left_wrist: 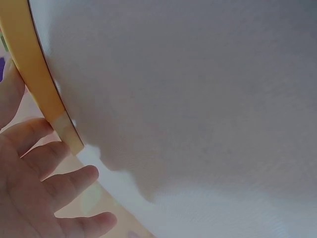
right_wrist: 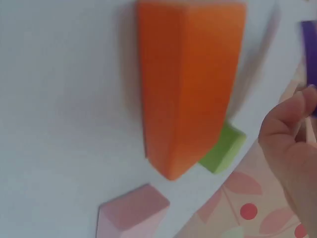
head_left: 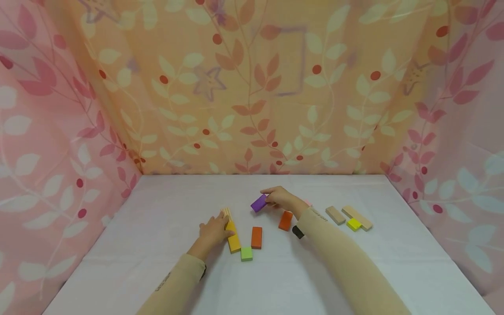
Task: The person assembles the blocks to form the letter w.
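Note:
My right hand pinches a purple block at its right end, above the far middle of the table. That block shows only partly in the right wrist view. My left hand touches a row made of a long yellow block and a ridged pale wooden piece at its far end. In the left wrist view the fingers are spread and mostly straight, some tips against the row. Right of it lie a red-orange block and a light green block.
Another orange block lies below my right hand. A pink block shows in the right wrist view. Two wooden blocks and a bright yellow block lie right of my arm. Patterned cloth walls the white table.

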A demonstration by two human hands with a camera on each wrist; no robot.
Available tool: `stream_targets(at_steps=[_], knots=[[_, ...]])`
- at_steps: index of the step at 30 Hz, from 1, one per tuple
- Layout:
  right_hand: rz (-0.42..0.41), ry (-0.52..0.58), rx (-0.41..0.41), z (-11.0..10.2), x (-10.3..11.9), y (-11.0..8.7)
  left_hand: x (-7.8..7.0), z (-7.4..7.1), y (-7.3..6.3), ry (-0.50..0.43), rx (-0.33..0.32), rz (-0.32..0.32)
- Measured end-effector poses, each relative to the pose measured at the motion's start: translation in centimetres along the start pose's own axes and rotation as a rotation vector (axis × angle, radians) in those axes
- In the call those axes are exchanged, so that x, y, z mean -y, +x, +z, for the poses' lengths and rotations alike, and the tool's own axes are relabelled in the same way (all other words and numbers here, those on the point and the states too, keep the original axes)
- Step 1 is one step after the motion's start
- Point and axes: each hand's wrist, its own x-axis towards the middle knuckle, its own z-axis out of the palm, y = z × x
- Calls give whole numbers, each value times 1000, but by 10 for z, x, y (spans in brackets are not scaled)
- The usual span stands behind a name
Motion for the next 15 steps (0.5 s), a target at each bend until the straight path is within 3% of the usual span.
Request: stream_targets(at_steps=[10,15], knots=[[-14,-282,125,15,3,11,-2,-3,-3,-1,7,5],[-50,-390,111,22,3,10,-3,-3,-3,-5,9,7]])
